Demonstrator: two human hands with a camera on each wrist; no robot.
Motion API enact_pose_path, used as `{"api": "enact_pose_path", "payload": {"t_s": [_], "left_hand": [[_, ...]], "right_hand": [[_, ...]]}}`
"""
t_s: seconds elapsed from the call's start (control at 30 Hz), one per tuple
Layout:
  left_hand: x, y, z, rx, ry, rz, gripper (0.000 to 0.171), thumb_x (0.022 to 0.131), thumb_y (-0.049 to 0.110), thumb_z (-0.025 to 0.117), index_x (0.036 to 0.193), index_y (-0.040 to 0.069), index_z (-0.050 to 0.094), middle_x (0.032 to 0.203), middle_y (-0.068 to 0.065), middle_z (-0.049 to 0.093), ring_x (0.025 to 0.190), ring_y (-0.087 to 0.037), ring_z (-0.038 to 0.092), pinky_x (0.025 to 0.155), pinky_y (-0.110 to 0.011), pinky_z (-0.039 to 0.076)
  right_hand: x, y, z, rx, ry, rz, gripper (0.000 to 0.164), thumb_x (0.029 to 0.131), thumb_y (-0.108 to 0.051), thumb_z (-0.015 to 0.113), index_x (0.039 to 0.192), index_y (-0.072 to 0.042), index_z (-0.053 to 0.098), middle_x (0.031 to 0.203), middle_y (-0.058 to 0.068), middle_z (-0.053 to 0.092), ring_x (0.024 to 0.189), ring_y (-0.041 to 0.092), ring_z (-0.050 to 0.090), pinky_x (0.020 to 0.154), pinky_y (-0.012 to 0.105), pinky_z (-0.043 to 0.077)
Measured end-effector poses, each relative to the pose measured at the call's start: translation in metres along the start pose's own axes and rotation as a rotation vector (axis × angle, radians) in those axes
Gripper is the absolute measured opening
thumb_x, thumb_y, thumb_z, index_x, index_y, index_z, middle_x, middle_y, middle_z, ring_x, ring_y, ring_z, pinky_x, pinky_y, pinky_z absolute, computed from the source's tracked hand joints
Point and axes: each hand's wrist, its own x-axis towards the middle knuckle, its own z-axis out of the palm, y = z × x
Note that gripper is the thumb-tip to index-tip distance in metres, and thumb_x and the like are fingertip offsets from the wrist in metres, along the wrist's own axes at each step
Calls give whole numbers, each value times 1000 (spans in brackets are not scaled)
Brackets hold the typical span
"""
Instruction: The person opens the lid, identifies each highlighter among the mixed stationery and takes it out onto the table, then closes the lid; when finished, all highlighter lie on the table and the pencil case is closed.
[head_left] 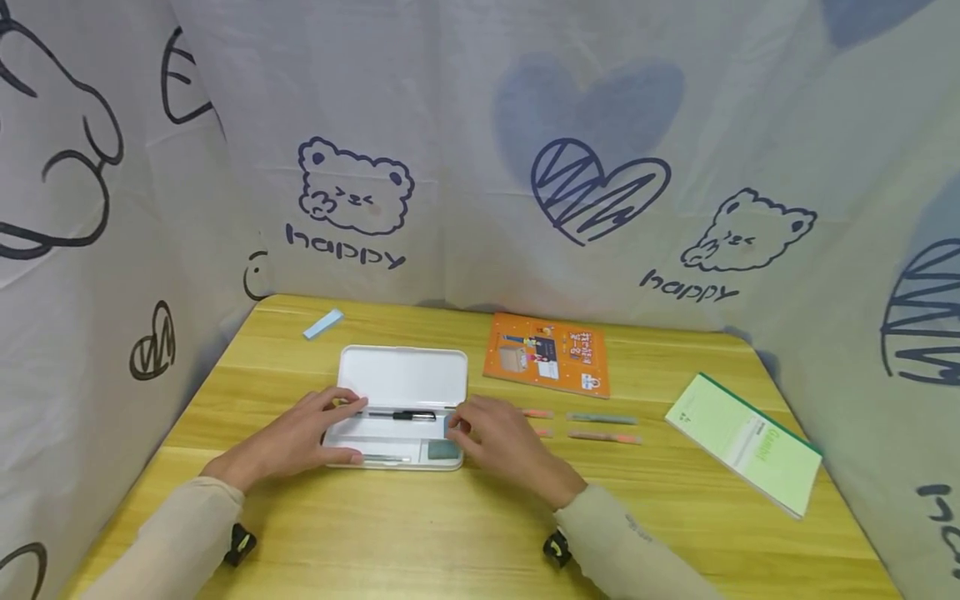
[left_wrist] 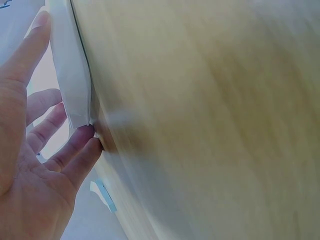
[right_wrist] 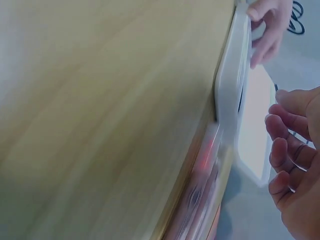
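An open white pencil case (head_left: pixel 403 379) lies on the table with its lid back. Inside are a black-capped pen (head_left: pixel 414 415), a thin clear stick (head_left: pixel 386 457) and a dark green block (head_left: pixel 442 450). My left hand (head_left: pixel 300 433) grips the case's left end, thumb at the near edge and fingers farther back. The left wrist view shows those fingertips against the case's side wall (left_wrist: pixel 70 75). Over the right end, my right hand (head_left: pixel 498 437) has curled fingers beside a small blue piece (head_left: pixel 447 425). I cannot tell whether it pinches that piece.
Right of the case lie several slim pens, including a teal one (head_left: pixel 602 418) and a brownish one (head_left: pixel 604 437). An orange booklet (head_left: pixel 551 354) sits behind them. A green notepad (head_left: pixel 746 442) is at far right, and a pale blue strip (head_left: pixel 323 324) at back left.
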Motion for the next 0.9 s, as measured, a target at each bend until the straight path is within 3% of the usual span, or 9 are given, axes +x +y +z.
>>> {"api": "enact_pose_path", "payload": {"t_s": [0.37,0.63,0.9], "left_hand": [[1,1,-1,2,-3,-5,87,95,58,80,164,13,52,161,-11,49,143,-39,48,115,-64,47],[1,0,-1,8,-2,1,88,94,58,81,163,12,52,160,-11,50,142,-38,49,114,-64,48],[1,2,-1,9,3,-1,88,94,60,80,163,13,53,160,-11,50,142,-38,50,114,-64,48]], "right_hand": [[29,-33,22,-103,-136,-75,15,108,-32,72,111,-21,82,102,-8,74,91,8,63,85,26,53],[41,-37,31,-129,-197,-67,15,105,-36,76,107,-24,85,98,-10,70,83,4,54,77,22,46],[47,-42,36,-223,-208,-90,14,105,-36,76,101,-26,85,95,-11,69,81,5,57,75,23,45]]}}
